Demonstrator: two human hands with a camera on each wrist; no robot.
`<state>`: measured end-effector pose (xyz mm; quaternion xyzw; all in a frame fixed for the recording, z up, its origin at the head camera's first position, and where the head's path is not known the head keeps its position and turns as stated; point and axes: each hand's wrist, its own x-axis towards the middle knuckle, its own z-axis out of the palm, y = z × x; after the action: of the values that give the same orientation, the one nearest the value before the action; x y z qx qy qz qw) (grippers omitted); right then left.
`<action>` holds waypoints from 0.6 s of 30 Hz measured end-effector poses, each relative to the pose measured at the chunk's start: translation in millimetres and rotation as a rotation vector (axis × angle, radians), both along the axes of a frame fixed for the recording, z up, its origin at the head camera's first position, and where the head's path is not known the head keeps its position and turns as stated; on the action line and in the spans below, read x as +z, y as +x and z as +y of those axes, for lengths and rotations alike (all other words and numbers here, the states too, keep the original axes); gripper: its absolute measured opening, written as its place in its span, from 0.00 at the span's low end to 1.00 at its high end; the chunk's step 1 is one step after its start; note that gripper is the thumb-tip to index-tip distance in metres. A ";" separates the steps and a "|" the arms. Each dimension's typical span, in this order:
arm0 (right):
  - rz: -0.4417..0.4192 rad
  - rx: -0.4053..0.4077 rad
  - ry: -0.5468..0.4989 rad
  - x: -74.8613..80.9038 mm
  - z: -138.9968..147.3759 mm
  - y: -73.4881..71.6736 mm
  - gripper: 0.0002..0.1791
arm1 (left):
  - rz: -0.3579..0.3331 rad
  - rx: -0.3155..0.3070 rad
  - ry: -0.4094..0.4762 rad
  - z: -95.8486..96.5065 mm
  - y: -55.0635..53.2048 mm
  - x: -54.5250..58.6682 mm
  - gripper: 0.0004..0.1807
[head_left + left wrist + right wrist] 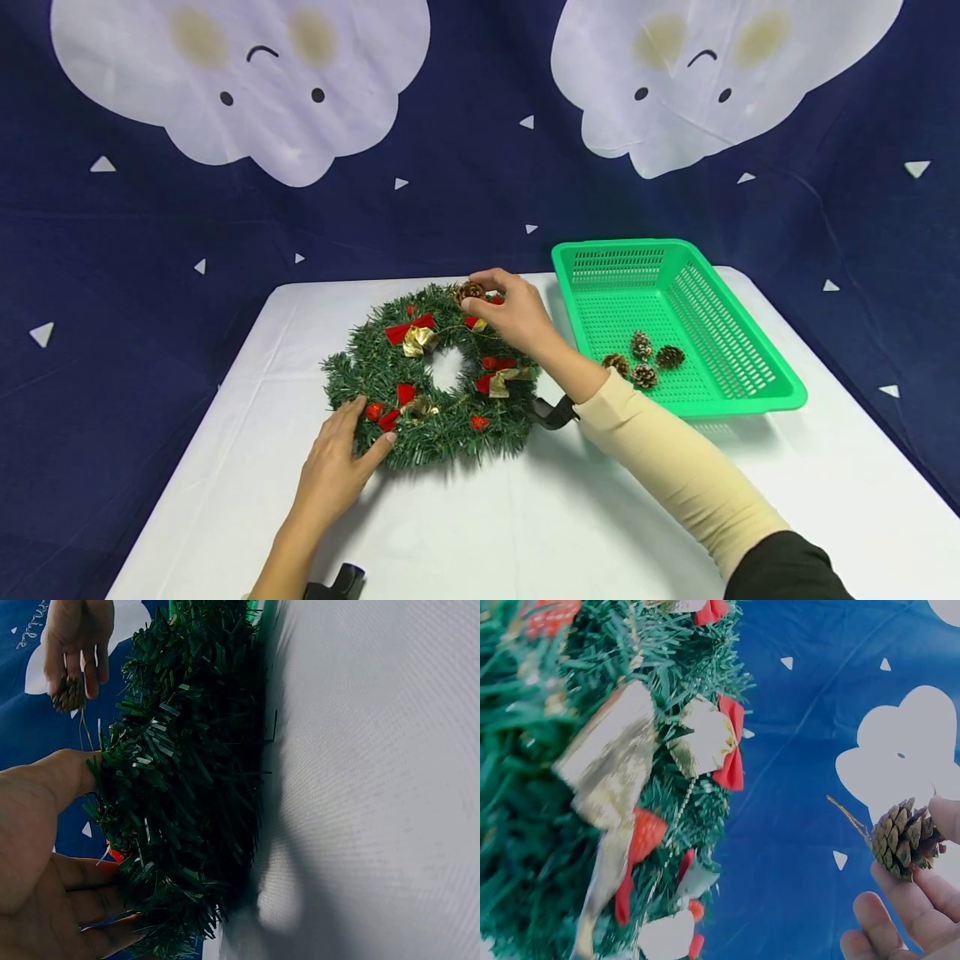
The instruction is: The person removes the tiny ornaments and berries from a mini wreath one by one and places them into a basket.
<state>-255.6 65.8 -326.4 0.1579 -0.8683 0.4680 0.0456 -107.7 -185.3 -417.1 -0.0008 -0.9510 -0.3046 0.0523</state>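
Note:
A green Christmas wreath [450, 437] lies on the table, trimmed with red and gold bows [411, 333] and red berries. My right hand [517, 312] pinches a brown pine cone [906, 840] by its sides, over the wreath's far part. A thin gold string [847, 814] sticks out from the cone, which in the right wrist view is held apart from the greenery. At the wreath's near left edge rests my left hand [333, 458], its thumb and fairly straight fingers touching the greenery; some fingertips are hidden in it.
To the right of the wreath stands a green plastic basket [750, 333] with several pine cones [643, 375] at its near left side. White cloth covers the table [480, 533]. A dark blue backdrop [480, 208] with clouds and triangles hangs behind.

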 end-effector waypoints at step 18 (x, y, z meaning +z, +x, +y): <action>0.008 -0.068 -0.058 -2.9 58.8 17.6 0.25 | -0.018 0.001 -0.006 1.0 0.2 1.8 0.43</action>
<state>-238.0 124.6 -329.2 0.1290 -0.8589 0.4907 0.0696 -107.5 -184.3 -415.4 0.0022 -0.9524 -0.3016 0.0440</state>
